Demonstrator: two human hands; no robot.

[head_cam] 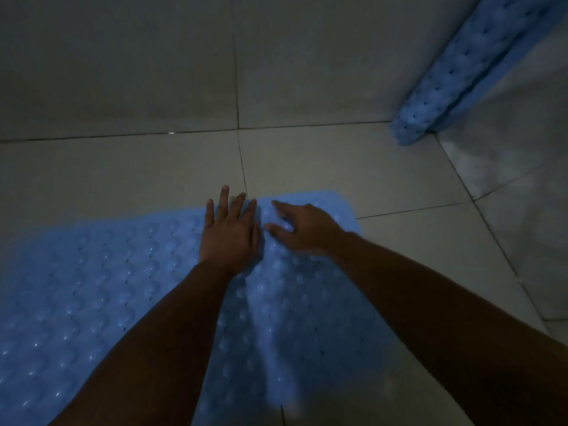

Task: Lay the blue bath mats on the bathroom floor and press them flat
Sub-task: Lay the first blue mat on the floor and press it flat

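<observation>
I am bent over a light blue rubber bath mat (101, 290), bumpy with rows of round domes and small holes, which lies spread on the pale grey tiled bathroom floor (307, 161) and runs off the left and lower edges of my view. Both my hands are down near its far edge, close beside each other. My left hand (229, 232) lies palm down on the mat with its fingers straight and spread a little, the fingertips reaching to the mat's far edge, the longest just past it over the tile. My right hand (302, 227) is also on the mat, just to the right of the left one, its fingers loosely bent and fanned toward the left, fingertips touching the bumpy surface and gripping nothing. Between my forearms the mat shows a soft lengthwise ripple and does not look quite flat there. A second light blue bath mat of the same bumpy kind (470, 69) is rolled or folded up and leans in the far right corner, its lower end on the floor where the grey wall tiles (123, 66) meet it, well apart from my hands.
</observation>
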